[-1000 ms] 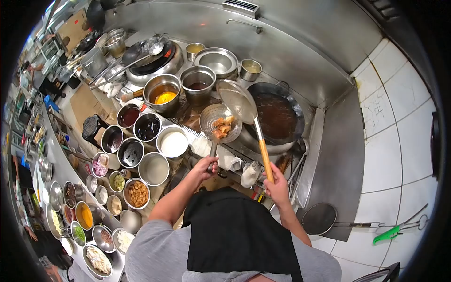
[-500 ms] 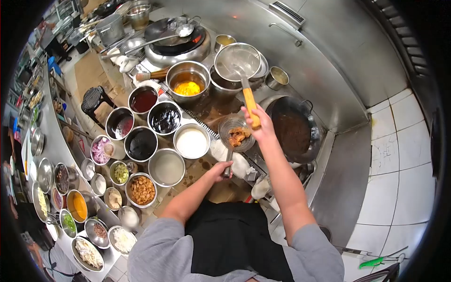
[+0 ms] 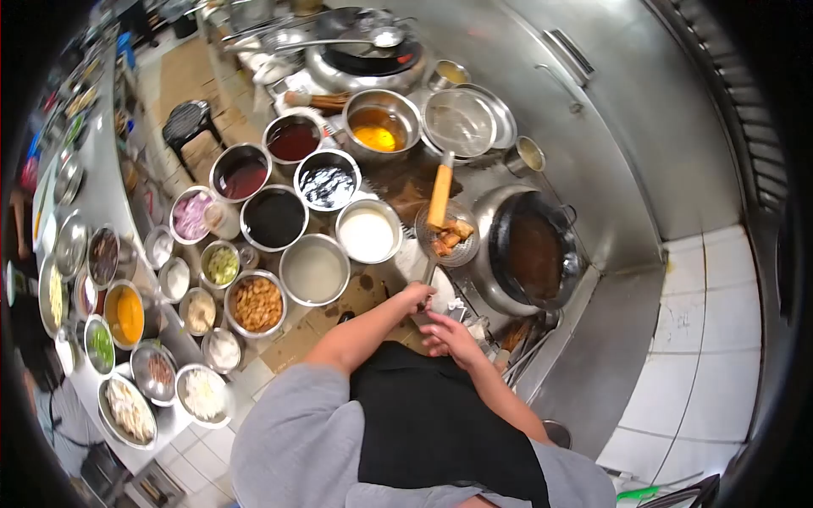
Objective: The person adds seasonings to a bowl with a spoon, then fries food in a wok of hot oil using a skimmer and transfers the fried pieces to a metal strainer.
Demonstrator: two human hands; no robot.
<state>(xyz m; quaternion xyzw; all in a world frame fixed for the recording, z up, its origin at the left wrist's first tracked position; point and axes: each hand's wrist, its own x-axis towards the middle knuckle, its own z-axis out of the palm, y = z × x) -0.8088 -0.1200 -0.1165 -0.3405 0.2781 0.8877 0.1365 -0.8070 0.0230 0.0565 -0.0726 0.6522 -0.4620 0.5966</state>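
My left hand is closed around the handle of a perforated skimmer. Browned fried pieces lie in its bowl. Just below and to the right is my right hand, fingers apart and holding nothing, its fingertips close to the skimmer's handle end. Whether they touch it I cannot tell. A fine-mesh strainer rests over a pot by the back wall, its wooden handle pointing toward me and overlapping the skimmer in view. Right of the skimmer sits a wok with dark brown liquid.
Metal pots of dark sauces and white liquid stand left of the skimmer. Behind them is a pot of yellow-orange oil. Bowls of ingredients line the left counter. A black stool stands beyond.
My right hand has let go of the strainer, now lying over the pot, and has come down beside my left hand. The skimmer stays in my left hand. The whole view has shifted.
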